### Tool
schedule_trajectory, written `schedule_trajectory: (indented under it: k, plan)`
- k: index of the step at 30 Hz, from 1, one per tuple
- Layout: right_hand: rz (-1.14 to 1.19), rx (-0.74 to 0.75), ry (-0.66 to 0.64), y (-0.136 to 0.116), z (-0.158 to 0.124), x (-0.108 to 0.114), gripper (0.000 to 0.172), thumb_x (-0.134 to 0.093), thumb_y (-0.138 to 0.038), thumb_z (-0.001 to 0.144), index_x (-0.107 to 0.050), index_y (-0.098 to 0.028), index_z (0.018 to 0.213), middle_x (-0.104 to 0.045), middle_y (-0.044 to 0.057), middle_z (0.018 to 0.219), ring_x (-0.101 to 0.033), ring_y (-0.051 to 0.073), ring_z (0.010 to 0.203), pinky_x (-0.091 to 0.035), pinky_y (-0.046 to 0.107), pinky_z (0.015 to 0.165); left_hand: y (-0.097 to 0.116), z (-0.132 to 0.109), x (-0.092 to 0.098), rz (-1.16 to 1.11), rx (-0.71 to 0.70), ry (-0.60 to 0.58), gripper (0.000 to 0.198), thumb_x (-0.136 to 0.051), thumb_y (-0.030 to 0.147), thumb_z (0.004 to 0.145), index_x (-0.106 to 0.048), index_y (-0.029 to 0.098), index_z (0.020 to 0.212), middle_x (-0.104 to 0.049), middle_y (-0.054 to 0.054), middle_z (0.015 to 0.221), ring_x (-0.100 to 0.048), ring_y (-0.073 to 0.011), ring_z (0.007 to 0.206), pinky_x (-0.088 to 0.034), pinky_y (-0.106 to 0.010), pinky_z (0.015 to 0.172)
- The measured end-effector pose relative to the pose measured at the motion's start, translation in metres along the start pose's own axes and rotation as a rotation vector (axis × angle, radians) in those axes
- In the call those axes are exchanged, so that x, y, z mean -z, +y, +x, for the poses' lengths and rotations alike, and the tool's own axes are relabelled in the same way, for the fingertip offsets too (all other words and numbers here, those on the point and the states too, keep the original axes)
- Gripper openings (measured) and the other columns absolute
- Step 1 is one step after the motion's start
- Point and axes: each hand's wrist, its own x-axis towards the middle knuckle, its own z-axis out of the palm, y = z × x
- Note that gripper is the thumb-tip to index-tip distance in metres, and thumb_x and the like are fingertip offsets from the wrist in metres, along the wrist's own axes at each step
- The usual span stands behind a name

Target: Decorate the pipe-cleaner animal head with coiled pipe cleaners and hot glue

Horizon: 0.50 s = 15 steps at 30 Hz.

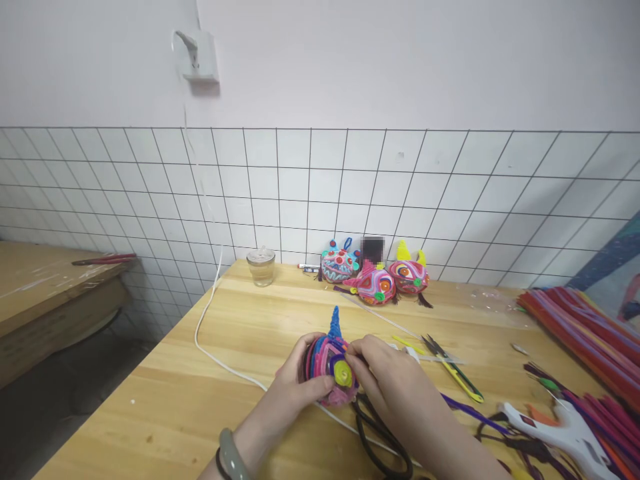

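Note:
A round pipe-cleaner ornament point(321, 357) in pink, purple and blue sits in my left hand point(295, 381) above the front of the table. It has a blue coiled horn point(335, 323) on top and a yellow coiled disc point(343, 373) ringed in purple on its face. My left fingers wrap round its left side, with the thumb across the lower front. My right hand point(389, 373) is closed, its thumb and fingertips pinched at the ornament's upper right edge. Whatever lies between those right fingertips is hidden.
Three similar ornaments point(375, 285) and a glass cup point(261, 268) stand along the tiled wall. To the right lie open scissors point(457, 373), a white glue gun point(555, 433) and bundles of pipe cleaners point(590, 340). A white cord point(220, 360) and a black cable point(383, 443) cross the wooden table.

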Motion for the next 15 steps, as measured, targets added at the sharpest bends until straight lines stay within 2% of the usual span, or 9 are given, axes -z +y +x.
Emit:
schedule_trajectory:
  k: [7, 15]
  plan:
    - [-0.011, -0.071, -0.072, -0.005, 0.0015, 0.0031, 0.012, -0.048, -0.015, 0.091, -0.058, -0.019, 0.084, -0.067, 0.003, 0.077, -0.066, 0.02, 0.067, -0.045, 0.03, 0.058, -0.0004, 0.0003, -0.0022, -0.016, -0.019, 0.012, 0.056, -0.078, 0.032, 0.065, -0.055, 0.022, 0.115, -0.066, -0.008, 0.113, -0.056, -0.0274, 0.106, -0.042, -0.039, 0.091]
    - [0.015, -0.089, -0.091, -0.0054, -0.001, 0.0056, 0.013, -0.046, -0.015, 0.091, -0.057, -0.019, 0.086, -0.067, 0.004, 0.08, -0.066, 0.021, 0.069, -0.045, 0.03, 0.06, -0.0022, 0.0004, -0.0009, -0.048, -0.024, 0.036, 0.056, -0.078, 0.032, 0.064, -0.056, 0.022, 0.114, -0.066, -0.009, 0.111, -0.056, -0.029, 0.108, -0.04, -0.039, 0.092]
